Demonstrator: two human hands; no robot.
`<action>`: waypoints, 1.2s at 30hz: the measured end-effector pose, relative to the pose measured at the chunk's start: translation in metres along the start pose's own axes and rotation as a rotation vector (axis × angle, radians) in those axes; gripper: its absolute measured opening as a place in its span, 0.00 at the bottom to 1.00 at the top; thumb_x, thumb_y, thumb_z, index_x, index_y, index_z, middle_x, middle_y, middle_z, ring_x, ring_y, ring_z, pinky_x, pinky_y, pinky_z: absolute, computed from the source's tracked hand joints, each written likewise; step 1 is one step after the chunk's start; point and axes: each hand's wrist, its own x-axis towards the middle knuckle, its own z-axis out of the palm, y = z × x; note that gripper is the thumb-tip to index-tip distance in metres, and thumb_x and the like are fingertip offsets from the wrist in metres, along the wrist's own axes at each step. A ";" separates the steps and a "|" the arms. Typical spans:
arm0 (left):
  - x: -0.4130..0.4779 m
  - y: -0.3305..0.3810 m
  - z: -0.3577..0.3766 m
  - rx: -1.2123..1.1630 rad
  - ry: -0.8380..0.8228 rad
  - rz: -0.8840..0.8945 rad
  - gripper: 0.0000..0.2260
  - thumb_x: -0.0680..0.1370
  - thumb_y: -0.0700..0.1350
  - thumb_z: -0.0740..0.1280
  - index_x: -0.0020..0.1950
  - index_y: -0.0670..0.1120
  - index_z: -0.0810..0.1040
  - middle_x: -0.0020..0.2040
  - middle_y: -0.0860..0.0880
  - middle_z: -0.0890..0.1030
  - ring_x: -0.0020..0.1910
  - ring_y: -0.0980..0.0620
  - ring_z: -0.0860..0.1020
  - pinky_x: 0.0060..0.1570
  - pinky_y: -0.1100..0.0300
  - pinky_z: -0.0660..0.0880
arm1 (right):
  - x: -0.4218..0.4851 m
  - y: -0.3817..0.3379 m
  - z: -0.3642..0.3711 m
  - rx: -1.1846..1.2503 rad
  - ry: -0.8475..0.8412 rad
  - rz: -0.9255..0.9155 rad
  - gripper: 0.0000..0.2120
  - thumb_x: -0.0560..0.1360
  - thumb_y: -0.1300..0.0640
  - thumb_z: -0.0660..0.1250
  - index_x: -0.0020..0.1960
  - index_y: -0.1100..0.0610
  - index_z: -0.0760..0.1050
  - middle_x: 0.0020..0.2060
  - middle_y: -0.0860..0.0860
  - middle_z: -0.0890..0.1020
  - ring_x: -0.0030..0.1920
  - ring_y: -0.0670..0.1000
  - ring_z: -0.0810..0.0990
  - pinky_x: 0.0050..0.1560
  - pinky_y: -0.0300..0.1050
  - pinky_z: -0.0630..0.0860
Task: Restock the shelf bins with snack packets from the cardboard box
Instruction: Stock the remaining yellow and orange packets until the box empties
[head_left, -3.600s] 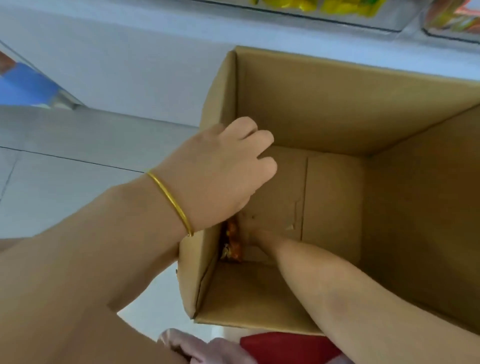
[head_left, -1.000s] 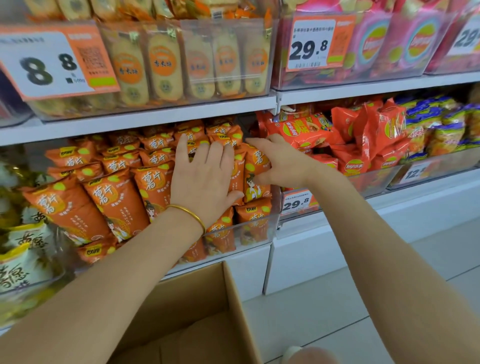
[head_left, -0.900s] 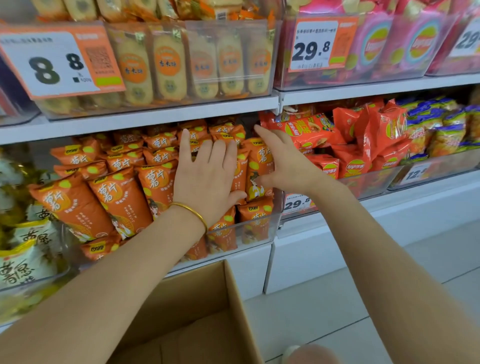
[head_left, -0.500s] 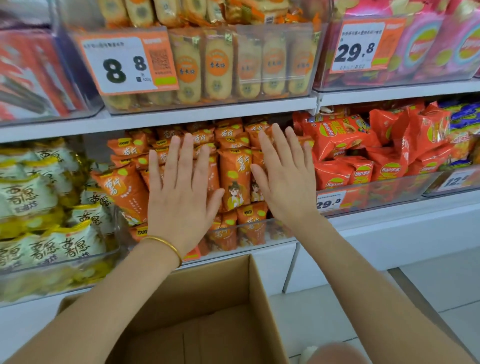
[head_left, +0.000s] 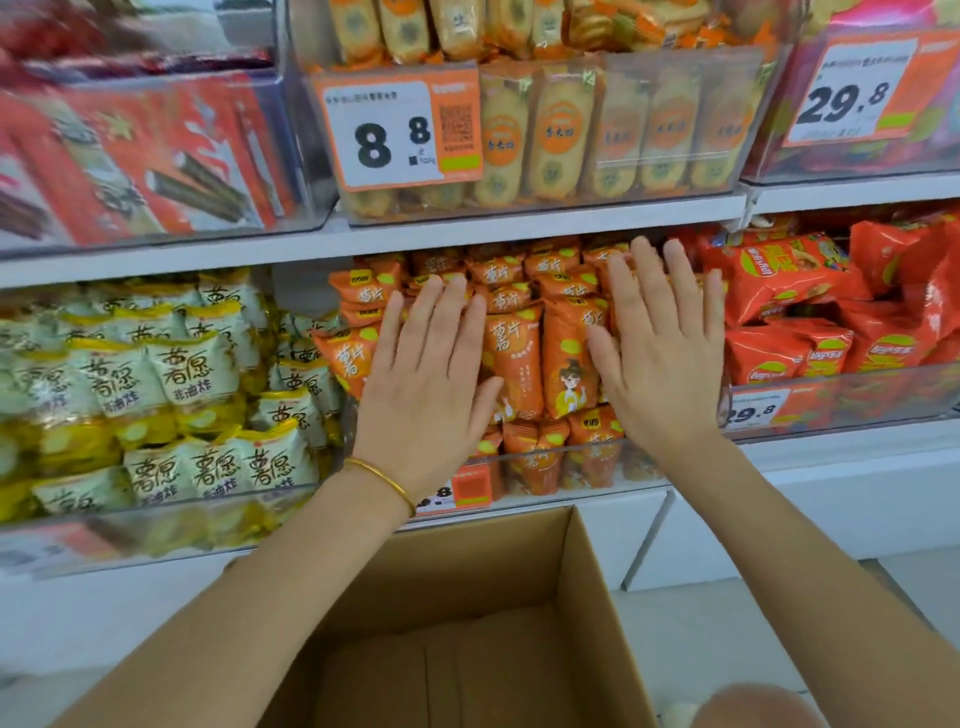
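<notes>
Snack packets (head_left: 519, 358), orange: stacked upright in rows inside a clear bin (head_left: 571, 470) on the middle shelf, at the centre of view. The stack rises close to the shelf board (head_left: 519, 231) above.

Left hand (head_left: 431, 384): flat, fingers straight and slightly spread, palm facing the left half of the orange stack. It grips nothing. A gold bangle (head_left: 384, 480) sits on the wrist.

Right hand (head_left: 660, 364): flat in the same way, fingers straight and pointing up, palm facing the right half of the same stack. It grips nothing. Whether either palm presses on the packets or sits just off them cannot be told.

Cardboard box (head_left: 587, 597): low in view, below the bin and between the two forearms. The top is open and the brown bottom shows.

Same shelf, left: yellow-and-white packets (head_left: 171, 374) in a neighbouring bin.

Same shelf, right: red packets (head_left: 810, 312) in another bin, with a small price label (head_left: 753, 413) reading 29.8 on its front.

Upper shelf, left: red boxes (head_left: 130, 156), blurred.

Upper shelf, centre: pale biscuit packets (head_left: 561, 135) behind a clear front, beside a large price label (head_left: 400, 130) reading 8.8.
</notes>
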 end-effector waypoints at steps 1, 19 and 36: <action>-0.003 -0.008 -0.004 0.031 0.011 -0.041 0.26 0.81 0.54 0.52 0.73 0.38 0.65 0.72 0.38 0.65 0.73 0.39 0.62 0.72 0.40 0.54 | 0.001 -0.011 -0.002 0.025 0.027 -0.049 0.25 0.82 0.47 0.52 0.73 0.59 0.66 0.72 0.57 0.68 0.74 0.60 0.63 0.73 0.63 0.56; 0.001 -0.081 0.007 -0.325 -0.099 -0.202 0.26 0.79 0.53 0.45 0.70 0.41 0.68 0.71 0.41 0.68 0.72 0.44 0.64 0.73 0.50 0.55 | 0.026 -0.118 0.017 0.159 -0.007 -0.203 0.23 0.80 0.48 0.57 0.66 0.62 0.75 0.64 0.59 0.77 0.65 0.58 0.75 0.71 0.61 0.61; 0.033 -0.087 0.007 -0.154 -0.354 -0.143 0.31 0.75 0.59 0.43 0.73 0.48 0.65 0.69 0.46 0.72 0.68 0.47 0.68 0.64 0.53 0.64 | 0.026 -0.122 0.039 0.133 -0.001 -0.161 0.22 0.79 0.47 0.58 0.59 0.63 0.78 0.56 0.58 0.81 0.61 0.58 0.78 0.68 0.57 0.67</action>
